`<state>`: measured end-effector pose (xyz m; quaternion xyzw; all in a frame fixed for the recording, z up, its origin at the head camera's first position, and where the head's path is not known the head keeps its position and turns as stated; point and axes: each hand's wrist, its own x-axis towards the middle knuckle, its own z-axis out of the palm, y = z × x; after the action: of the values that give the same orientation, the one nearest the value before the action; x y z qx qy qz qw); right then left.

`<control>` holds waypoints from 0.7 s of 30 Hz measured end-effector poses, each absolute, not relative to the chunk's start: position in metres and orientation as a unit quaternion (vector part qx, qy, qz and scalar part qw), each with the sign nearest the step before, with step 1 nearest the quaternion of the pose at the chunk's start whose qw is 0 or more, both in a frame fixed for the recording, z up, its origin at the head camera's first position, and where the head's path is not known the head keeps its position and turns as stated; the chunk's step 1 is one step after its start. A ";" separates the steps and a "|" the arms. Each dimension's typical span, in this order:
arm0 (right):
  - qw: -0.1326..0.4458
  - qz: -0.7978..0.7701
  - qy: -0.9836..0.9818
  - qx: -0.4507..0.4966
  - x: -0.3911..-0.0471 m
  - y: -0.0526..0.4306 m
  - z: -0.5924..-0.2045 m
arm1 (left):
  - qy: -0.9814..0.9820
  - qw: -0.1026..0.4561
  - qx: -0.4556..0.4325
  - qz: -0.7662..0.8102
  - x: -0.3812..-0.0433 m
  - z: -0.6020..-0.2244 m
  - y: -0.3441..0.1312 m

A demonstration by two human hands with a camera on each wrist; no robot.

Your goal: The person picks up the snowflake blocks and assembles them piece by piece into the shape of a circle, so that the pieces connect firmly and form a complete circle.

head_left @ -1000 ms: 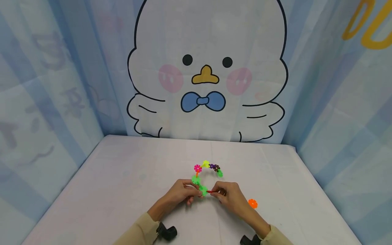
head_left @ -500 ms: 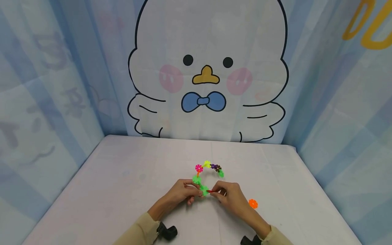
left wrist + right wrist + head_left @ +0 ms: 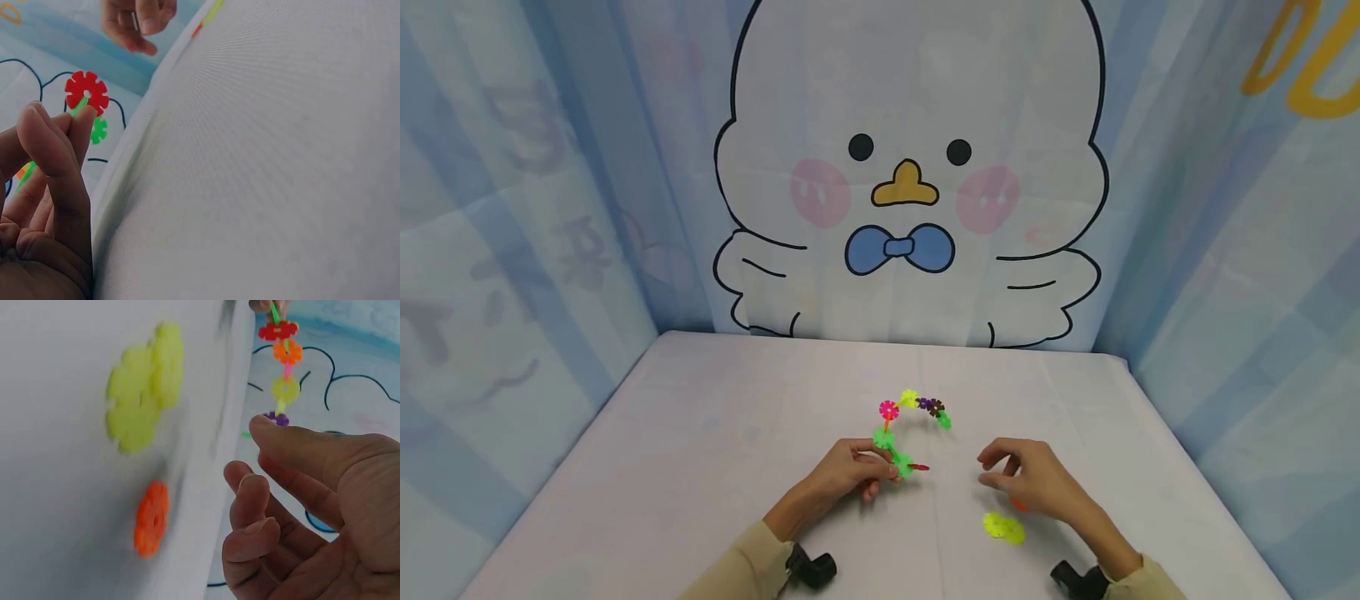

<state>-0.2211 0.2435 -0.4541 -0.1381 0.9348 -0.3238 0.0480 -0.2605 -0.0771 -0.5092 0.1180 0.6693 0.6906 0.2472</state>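
My left hand (image 3: 848, 473) pinches a chain of interlocking plastic flower discs (image 3: 883, 438) by a green disc at its near end. The chain curves away over the table through green, orange, pink, yellow, purple and brown discs to another green one. A red disc (image 3: 76, 85) sticks out from the held end, slotted onto the green. My right hand (image 3: 1039, 478), apart from the chain, has loosely bent fingers and nothing between them. Beneath it lies an orange disc (image 3: 151, 519), partly covered by the hand in the head view, and beside that are two yellow discs (image 3: 132, 422).
A white cloth covers the table (image 3: 737, 400). Behind it hangs a curtain (image 3: 902, 308) printed with a cartoon bird, and pale blue curtains stand at both sides. Each wrist carries a black camera (image 3: 812, 571).
My right hand has let go of the red disc and moved right, over the orange disc. The red disc stays on the chain, and the yellow discs now show. My left hand keeps its place.
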 end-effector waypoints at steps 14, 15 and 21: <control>0.085 -0.276 0.949 -0.129 -0.211 0.294 -0.459 | 0.671 0.248 0.124 0.688 -0.263 -0.512 -0.080; 0.090 -0.276 0.949 -0.122 -0.211 0.294 -0.459 | 0.671 0.249 0.125 0.687 -0.263 -0.512 -0.080; 0.111 -0.275 0.952 -0.075 -0.211 0.285 -0.461 | 0.672 0.253 0.125 0.684 -0.263 -0.512 -0.080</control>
<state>-0.2112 0.2853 -0.4611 -0.0748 0.9521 -0.2748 0.1109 -0.2632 -0.0797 -0.5121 0.1251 0.6724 0.6841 0.2533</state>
